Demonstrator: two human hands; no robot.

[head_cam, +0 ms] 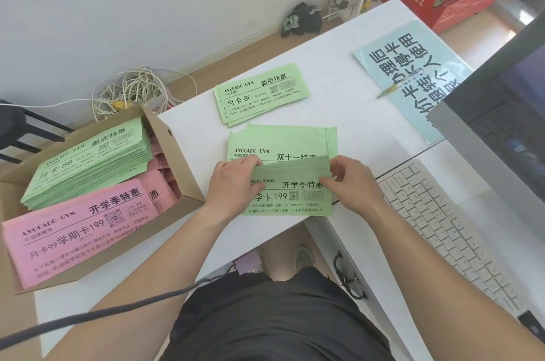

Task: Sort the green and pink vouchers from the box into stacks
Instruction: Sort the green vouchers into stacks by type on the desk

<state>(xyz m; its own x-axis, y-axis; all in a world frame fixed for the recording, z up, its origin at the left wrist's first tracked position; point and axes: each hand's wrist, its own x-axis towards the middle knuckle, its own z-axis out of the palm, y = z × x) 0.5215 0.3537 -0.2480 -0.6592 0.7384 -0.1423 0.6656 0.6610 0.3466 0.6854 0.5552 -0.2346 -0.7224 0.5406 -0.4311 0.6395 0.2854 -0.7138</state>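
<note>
The green voucher (292,189) is held over the near edge of the white table (354,124). Its long axis runs left to right and its print reads upright to the person. It is a thin, flat paper rectangle, and its far edge overlaps a middle green stack (280,140) lying the same way. The left hand (236,183) curls its fingers over the voucher's left end. The right hand (351,180) pinches the right end between thumb and fingers.

Farther back lies a second green stack (261,93), turned slightly anticlockwise and apart from the middle one. At the left sits an open brown cardboard box (180,160). It holds a thick pile of green vouchers (88,163) at the back and a pile of pink vouchers (67,230) at the front, both slanting up to the right.

To the right are a white keyboard (442,230), a monitor (507,130) and a pale blue printed sign (407,65) with a pen (398,86) on it. A tangle of white cord (132,89) lies on the floor behind the box.
</note>
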